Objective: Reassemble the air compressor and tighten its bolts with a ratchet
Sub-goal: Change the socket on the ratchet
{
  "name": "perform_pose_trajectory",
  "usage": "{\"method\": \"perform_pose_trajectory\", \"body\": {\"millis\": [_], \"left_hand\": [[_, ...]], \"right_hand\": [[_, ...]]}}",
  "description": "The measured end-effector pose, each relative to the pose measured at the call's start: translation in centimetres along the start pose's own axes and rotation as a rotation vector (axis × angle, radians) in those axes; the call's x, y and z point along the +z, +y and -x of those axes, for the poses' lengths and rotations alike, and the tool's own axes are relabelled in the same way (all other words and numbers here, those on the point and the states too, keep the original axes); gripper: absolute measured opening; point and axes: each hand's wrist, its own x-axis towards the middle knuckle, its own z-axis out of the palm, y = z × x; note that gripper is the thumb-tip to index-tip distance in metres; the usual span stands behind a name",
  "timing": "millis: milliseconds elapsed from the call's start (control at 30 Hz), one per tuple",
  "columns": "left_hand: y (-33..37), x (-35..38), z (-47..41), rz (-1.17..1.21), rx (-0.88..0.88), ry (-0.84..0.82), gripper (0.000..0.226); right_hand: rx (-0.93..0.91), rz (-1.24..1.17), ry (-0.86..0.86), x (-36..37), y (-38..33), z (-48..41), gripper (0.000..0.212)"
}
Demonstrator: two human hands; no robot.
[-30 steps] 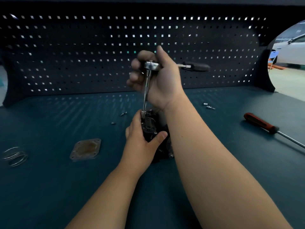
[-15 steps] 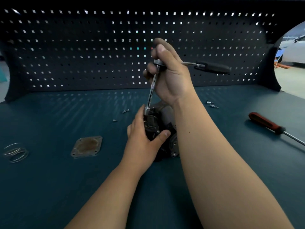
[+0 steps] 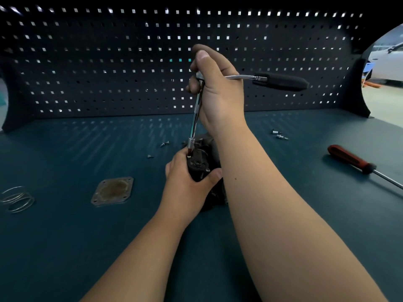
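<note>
The dark air compressor (image 3: 201,164) stands at the middle of the bench, largely hidden by my arms. My left hand (image 3: 187,184) grips its upper body from the left, thumb on the near side. My right hand (image 3: 218,92) holds the head of the ratchet (image 3: 281,81), whose black handle points right. A chrome extension bar (image 3: 195,114) runs down from the head to a socket seated on the compressor's top left corner. A square metal cover plate (image 3: 112,191) lies flat to the left.
Loose bolts lie behind the compressor (image 3: 164,144) and at the right (image 3: 279,134). A red-handled screwdriver (image 3: 353,161) lies at the right, and a wire spring (image 3: 16,199) sits near the left edge. A perforated back panel (image 3: 109,62) closes off the bench (image 3: 65,247).
My right hand has turned round the ratchet head, hiding it, and the handle has swung a little toward me on the right. The view has shifted slightly. My left hand keeps its hold.
</note>
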Motion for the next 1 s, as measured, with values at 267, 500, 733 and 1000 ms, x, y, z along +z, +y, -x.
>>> {"method": "perform_pose_trajectory", "body": {"millis": [267, 500, 733, 1000], "left_hand": [[-0.2, 0.0, 0.0, 0.026, 0.003, 0.005, 0.061], [-0.2, 0.0, 0.0, 0.003, -0.01, -0.007, 0.056], [-0.7, 0.0, -0.1, -0.006, 0.044, 0.005, 0.066], [-0.4, 0.0, 0.0, 0.003, 0.051, 0.041, 0.073]], "right_hand": [[-0.033, 0.267, 0.224, 1.1, -0.3, 1.1, 0.016], [-0.119, 0.266, 0.278, 1.7, -0.5, 1.5, 0.017], [0.142, -0.217, 0.066, 0.6, -2.5, 0.4, 0.024], [0.367, -0.297, -0.021, -3.7, -2.8, 0.6, 0.029]]}}
